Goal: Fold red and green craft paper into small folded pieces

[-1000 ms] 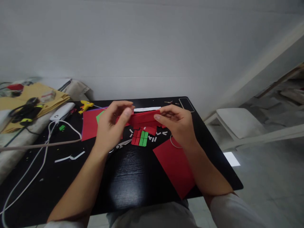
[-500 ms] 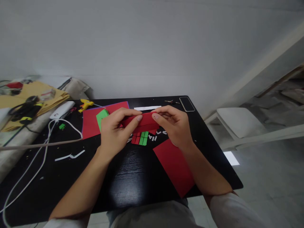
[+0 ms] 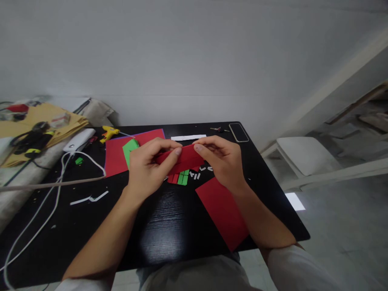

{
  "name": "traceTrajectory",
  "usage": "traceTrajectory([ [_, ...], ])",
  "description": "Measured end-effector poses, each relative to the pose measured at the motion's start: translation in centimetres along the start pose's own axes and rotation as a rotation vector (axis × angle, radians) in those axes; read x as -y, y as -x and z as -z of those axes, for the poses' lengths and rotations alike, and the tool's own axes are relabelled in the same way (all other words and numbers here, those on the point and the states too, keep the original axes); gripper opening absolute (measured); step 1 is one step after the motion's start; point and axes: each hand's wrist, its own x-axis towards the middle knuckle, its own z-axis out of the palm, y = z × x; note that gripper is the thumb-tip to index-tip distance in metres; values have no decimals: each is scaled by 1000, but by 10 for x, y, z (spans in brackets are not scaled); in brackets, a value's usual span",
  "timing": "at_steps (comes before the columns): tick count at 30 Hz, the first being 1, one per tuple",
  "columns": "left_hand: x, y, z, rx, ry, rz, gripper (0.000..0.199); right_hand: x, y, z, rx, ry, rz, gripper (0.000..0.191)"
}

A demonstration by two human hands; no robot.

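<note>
Between my two hands, above the black table, is a folded piece of red paper (image 3: pixel 186 159). My left hand (image 3: pixel 150 163) pinches its left part between thumb and fingers. At its right end my right hand (image 3: pixel 221 159) grips it the same way, thumb along the upper edge. Beneath the red paper, small red and green paper pieces (image 3: pixel 182 178) lie on the table, partly hidden. White paper scraps (image 3: pixel 195 176) are just right of them. A red paper sheet (image 3: pixel 222 214) lies below my right forearm. Green paper pieces (image 3: pixel 130 149) rest behind my left hand on a larger red sheet (image 3: pixel 113 155).
A yellow glue gun (image 3: pixel 109 133), a white power strip (image 3: pixel 79 140) and a white cable (image 3: pixel 60 173) are at the left. Keys (image 3: pixel 219 129) and a phone (image 3: pixel 239 132) lie at the back right. A white stool (image 3: pixel 298 155) stands right of the table (image 3: pixel 160 230).
The near side of the red paper has tilted down, showing a flatter face and covering more of the small pieces below. Both hands keep almost the same place and grip.
</note>
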Motion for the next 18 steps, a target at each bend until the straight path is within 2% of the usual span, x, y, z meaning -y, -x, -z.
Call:
traceTrajectory([
  [7,-3,0,-2,-7,25,27,6,-4,3,-3,-57,24,22,4],
  [12,-4,1,-4,50,102,8,14,-6,6,-5,-98,48,68,18],
  [15,-5,2,-5,43,83,-12,26,-6,7,-6,-106,63,112,13],
  [18,-6,3,-6,33,34,-47,22,-5,8,-7,-120,97,130,11],
])
